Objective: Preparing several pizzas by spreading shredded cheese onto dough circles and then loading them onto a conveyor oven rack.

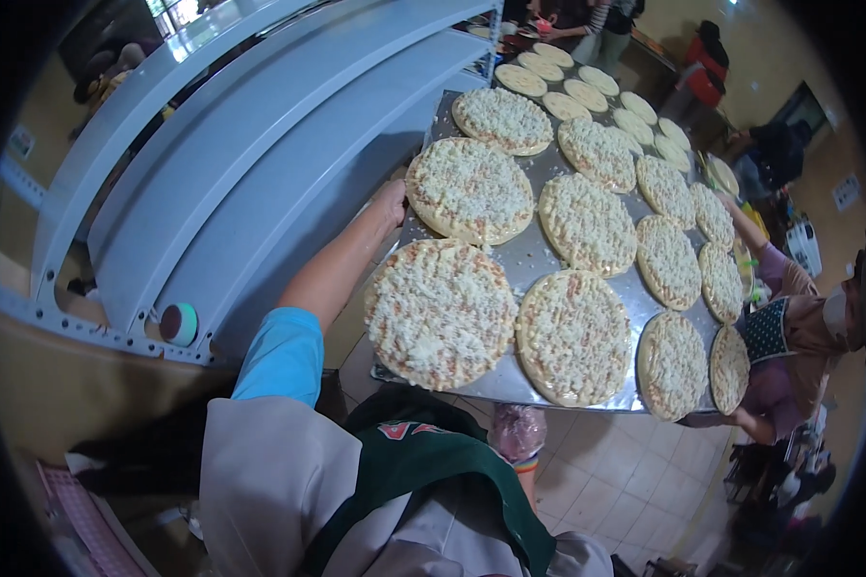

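Note:
A large metal tray (516, 252) carries several round pizzas (581, 335) topped with white shreds, laid out in rows. At the tray's left edge is my left hand (391, 202), gripping it beside a pizza; its fingertips are partly hidden. My right hand (518, 431), covered in clear plastic, is at the near edge under the tray, its fingers hidden beneath the metal. Floor shows below this edge. On the right, a co-worker in a dotted apron (767, 328) has a hand (742, 422) at the near right corner and another at the far right side.
Blue-grey metal shelving (260, 173) stands close on the left, with a round green-and-dark object (178, 324) at its lower end. Beyond the tray lie several plain round bases (584, 94). Other people, including one in red (706, 76), are farther back. Tiled floor (606, 476) shows below.

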Tool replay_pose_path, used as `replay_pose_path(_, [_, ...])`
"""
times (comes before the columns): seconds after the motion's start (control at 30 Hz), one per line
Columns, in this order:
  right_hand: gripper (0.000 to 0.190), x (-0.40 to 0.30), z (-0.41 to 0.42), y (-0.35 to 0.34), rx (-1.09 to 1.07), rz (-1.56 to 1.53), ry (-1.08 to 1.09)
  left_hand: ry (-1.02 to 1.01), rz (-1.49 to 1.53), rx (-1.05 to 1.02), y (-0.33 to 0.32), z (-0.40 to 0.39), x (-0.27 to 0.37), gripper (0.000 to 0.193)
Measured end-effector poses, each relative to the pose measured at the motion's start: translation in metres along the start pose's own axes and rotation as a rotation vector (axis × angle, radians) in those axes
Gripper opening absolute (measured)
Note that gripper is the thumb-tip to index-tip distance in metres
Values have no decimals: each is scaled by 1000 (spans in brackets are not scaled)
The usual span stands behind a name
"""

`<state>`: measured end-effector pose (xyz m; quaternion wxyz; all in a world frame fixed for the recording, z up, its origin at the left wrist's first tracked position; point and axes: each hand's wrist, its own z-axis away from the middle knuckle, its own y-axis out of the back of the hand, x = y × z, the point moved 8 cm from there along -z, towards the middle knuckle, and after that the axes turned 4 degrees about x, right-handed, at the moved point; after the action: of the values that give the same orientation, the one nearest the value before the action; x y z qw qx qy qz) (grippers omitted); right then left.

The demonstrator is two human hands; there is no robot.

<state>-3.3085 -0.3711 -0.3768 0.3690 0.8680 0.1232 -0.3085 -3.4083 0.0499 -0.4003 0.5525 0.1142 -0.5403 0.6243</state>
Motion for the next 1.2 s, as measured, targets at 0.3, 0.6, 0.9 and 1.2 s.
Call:
replay_pose_path(0.3, [17,112,17,2,-154,-555,-245,4,2,54,7,5,-2,27])
replay_pose_path(0.6, [12,230,88,168,-339,-95,213,-26,-3,156,22,25,4,28])
replay_pose_path(0.9, [10,217,49,126,-146,-253,175,32,-65,83,21,60,-3,29])
replay_pose_path(1.2, [9,149,-24,56,-88,-468,159,-60,-1266,480,30,86,47,36])
